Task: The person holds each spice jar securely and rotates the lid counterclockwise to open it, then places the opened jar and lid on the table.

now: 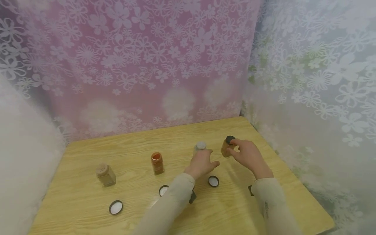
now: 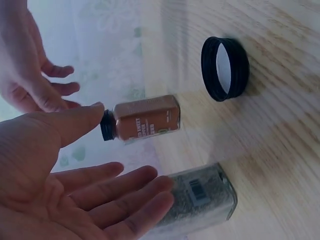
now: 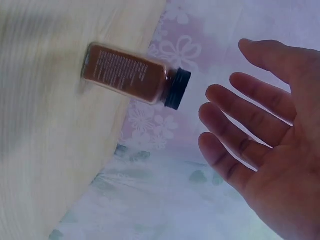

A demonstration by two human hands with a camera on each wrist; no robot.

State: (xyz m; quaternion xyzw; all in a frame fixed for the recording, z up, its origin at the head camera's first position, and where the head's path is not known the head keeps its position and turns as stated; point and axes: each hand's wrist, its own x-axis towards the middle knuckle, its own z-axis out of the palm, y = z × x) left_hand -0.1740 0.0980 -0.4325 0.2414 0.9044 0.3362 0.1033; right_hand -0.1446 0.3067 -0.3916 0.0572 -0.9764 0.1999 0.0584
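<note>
A spice jar [image 1: 225,150] of red-brown powder stands upright at the right of the table, its black cap [image 3: 178,89] on. "Sweet pepper" shows on its label in the left wrist view. My right hand [image 1: 249,156] is beside this cap, fingers spread and apart from it in the right wrist view. My left hand [image 1: 200,164], palm and fingers relaxed, is at a jar of grey-green dried herbs [image 2: 200,195], its fingertips overlapping that jar's upper part. Neither hand grips anything. A loose black lid [image 2: 225,69] with a white liner lies near the herb jar.
Left of the hands stand an orange-red jar [image 1: 157,165] without its lid and a jar of tan powder [image 1: 107,176]. More black lids lie toward the front, one at the left [image 1: 116,207] and one by the left sleeve [image 1: 163,190]. Floral curtains [image 1: 152,65] hang round the table.
</note>
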